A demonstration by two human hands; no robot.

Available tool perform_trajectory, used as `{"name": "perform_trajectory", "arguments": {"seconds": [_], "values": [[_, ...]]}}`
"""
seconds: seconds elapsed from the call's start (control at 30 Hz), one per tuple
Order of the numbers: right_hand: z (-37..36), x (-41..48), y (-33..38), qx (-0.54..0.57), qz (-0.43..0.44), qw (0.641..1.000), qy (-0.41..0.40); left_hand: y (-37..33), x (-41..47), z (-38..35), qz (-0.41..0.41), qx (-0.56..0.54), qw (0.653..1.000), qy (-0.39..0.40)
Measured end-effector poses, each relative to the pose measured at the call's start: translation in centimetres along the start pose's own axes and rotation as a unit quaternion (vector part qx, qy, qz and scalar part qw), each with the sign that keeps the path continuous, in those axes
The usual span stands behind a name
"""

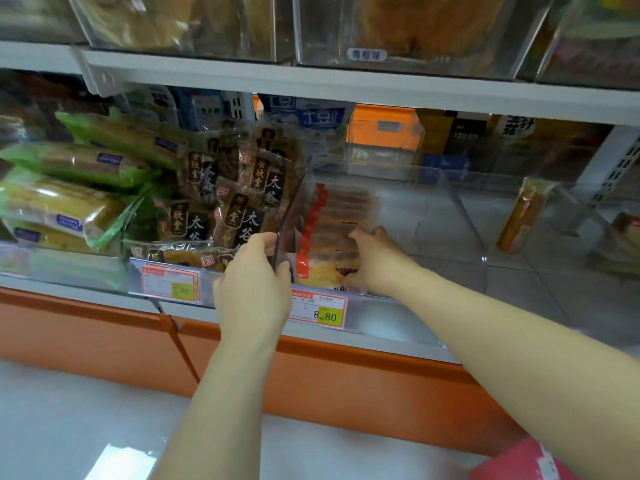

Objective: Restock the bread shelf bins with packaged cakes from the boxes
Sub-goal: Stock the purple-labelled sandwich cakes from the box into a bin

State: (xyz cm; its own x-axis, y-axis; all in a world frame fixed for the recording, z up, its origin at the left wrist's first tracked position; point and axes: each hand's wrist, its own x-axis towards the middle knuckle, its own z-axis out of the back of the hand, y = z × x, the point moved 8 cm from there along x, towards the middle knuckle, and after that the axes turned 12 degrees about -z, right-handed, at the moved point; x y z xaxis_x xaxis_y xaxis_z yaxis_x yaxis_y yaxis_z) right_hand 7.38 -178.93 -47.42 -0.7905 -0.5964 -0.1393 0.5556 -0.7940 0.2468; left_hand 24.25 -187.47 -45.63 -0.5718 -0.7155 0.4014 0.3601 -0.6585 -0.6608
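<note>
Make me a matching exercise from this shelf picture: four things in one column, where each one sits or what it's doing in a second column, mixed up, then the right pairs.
Column one
1. green-wrapped loaves
2. dark-labelled packs
3. red-edged packs
4. left hand

Column two
A. grips the clear divider
B. in the bin furthest left
C. right of the divider, held by the right hand
D. just left of the divider

Pairs: 1-B, 2-D, 3-C, 4-A
</note>
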Motion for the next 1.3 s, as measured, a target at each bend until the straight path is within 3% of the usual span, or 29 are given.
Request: {"name": "perform_trajectory", "arguments": {"seconds": [0.13,0.27,0.37,0.47,0.73,1.0,1.13,1.23,1.3], "values": [[-0.2,0.2,-0.5,0.057,-0.030,0.998,0.009,0.1,0.1,-0.1,-0.009,-0.004,1.000,-0.005],[0.6,-0.6,-0.9,0.010,-0.027,0.999,-0.015,-0.9,0.2,1.0,-0.041,0.009,0.997,-0.062],[3.2,-2.8,-1.2,0.007,0.008,0.998,-0.063,-2.9,-0.2,1.7,-0.083,0.006,0.992,-0.096],[6.8,-6.9,-2.0,-0.003,0.065,0.982,-0.175,-6.0,-1.2,0.9,-0.142,-0.015,0.985,-0.100],[10.2,-17.5,-13.2,0.024,0.075,0.938,-0.337,-16.2,-8.2,-7.2,-0.306,-0.030,0.951,0.025],[10.0,-25.2,-26.7,-0.001,-0.031,0.927,-0.373,-24.9,-16.8,-15.5,-0.392,-0.087,0.900,0.171],[7.4,-26.8,-34.2,-0.005,-0.130,0.950,-0.283,-26.1,-19.6,-19.4,-0.418,-0.038,0.868,0.264],[3.1,-26.2,-39.4,-0.007,-0.176,0.980,-0.095,-26.5,-20.4,-20.8,-0.409,-0.055,0.860,0.300],[-0.4,-26.1,-41.9,-0.022,-0.189,0.981,0.037,-26.6,-20.5,-21.2,-0.404,-0.061,0.861,0.304]]}}
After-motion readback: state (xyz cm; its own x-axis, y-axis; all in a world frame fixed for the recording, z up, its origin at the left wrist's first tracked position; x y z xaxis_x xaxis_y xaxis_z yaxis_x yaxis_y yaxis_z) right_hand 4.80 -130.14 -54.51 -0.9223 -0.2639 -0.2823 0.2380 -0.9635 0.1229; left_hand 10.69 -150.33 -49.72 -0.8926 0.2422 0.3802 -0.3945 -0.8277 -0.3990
